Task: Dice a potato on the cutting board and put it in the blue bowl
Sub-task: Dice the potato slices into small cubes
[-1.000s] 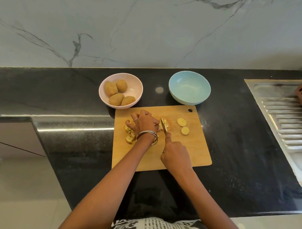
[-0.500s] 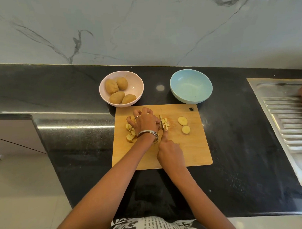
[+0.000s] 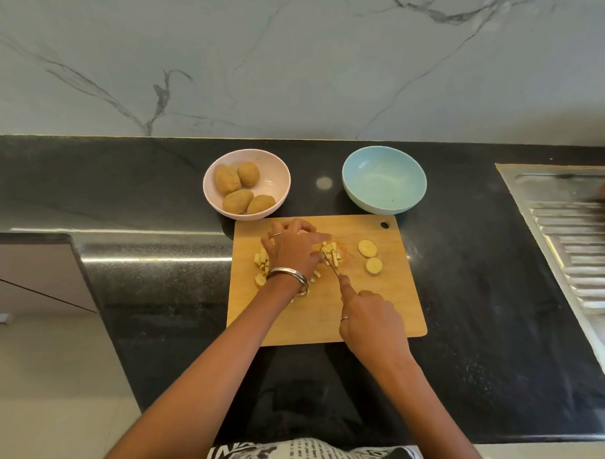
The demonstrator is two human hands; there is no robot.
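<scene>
Your right hand (image 3: 369,321), gripping the thin steel knife (image 3: 332,266), has drawn back; left hand (image 3: 291,250) pins pale potato sticks (image 3: 331,254). Pale blue round bowl (image 3: 384,179) remains empty.

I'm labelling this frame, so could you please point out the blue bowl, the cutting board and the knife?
blue bowl (image 3: 384,183): head view, inner floor.
cutting board (image 3: 318,318): head view, bare wood near the front edge.
knife (image 3: 333,266): head view, thin blade ahead of the forefinger.
</scene>
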